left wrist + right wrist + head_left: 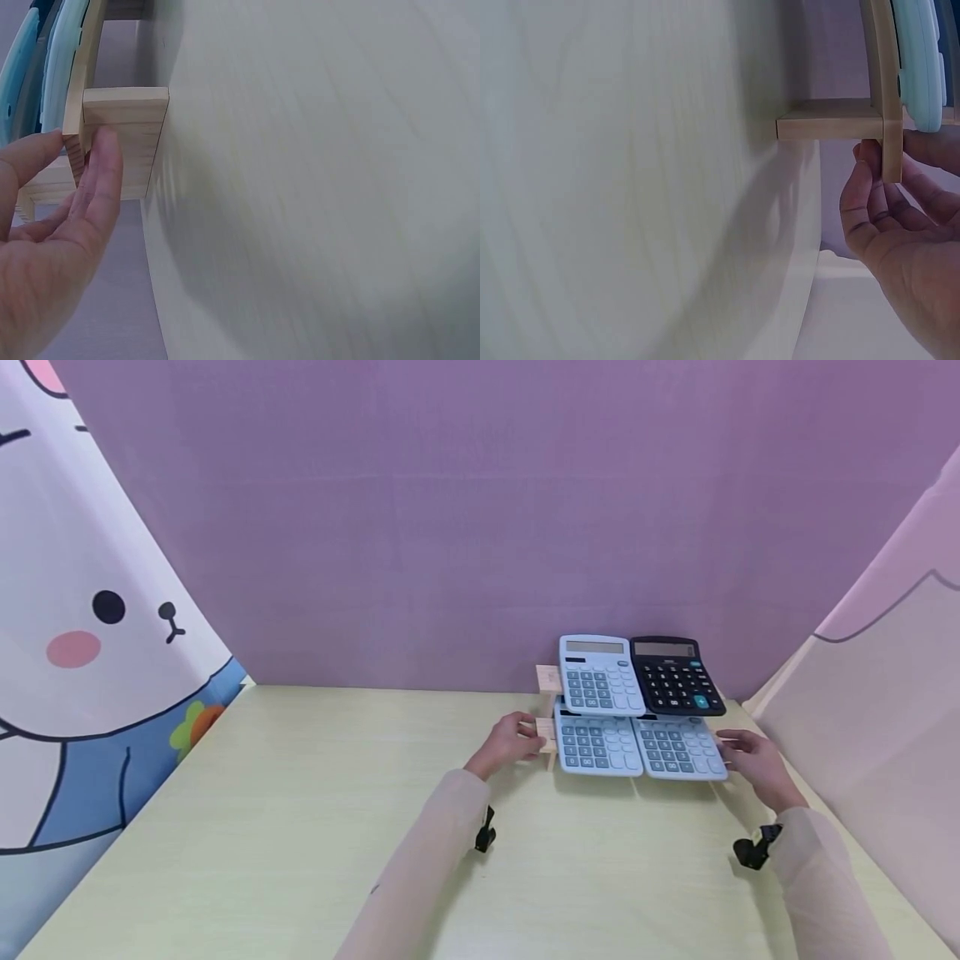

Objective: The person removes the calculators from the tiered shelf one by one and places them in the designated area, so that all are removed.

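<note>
left hand point(512, 742): fingers pinch rack point(547, 735) left end | right hand point(752, 758): fingers curl on right end | risk: uneven lift tilts rack, calculators point(639, 745) slide onto tabletop point(300, 827)

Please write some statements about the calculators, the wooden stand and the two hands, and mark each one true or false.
1. Four calculators sit on the wooden stand. True.
2. The black calculator is in the lower row. False: it is in the upper row, at the right, beside a light blue calculator.
3. The left hand holds the left end of the stand. True: in the left wrist view its fingers pinch the wooden edge.
4. The right hand lies flat on the table, far from the stand. False: it is at the stand's right end, fingers on the wood.
5. Both lower calculators are light blue. True.
</note>
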The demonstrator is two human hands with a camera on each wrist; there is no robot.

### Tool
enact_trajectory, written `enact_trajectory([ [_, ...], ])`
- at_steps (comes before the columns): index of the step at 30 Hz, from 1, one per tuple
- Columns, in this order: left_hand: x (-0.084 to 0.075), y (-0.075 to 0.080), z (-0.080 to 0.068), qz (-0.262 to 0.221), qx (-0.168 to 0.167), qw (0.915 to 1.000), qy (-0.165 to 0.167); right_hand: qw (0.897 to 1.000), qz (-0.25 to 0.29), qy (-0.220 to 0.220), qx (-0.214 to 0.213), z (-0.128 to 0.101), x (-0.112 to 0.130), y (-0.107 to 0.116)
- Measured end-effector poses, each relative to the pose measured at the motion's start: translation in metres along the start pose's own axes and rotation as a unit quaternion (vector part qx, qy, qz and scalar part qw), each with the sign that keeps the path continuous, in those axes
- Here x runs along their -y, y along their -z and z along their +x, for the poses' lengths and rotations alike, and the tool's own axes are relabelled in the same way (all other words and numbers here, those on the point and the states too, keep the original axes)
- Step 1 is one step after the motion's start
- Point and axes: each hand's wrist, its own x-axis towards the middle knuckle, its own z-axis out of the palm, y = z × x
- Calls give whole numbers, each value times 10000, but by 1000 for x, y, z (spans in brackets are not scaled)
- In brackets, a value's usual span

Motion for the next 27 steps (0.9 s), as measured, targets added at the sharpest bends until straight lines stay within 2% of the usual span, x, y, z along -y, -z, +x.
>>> enact_trajectory([
  [24, 4, -1, 7, -110, -73, 9998, 137, 9998, 139, -126, -85, 4, -4, -2],
  [27, 5, 0, 9, -53, -36, 10000, 55, 9997, 191, -139, -95, 4, -4, -2],
])
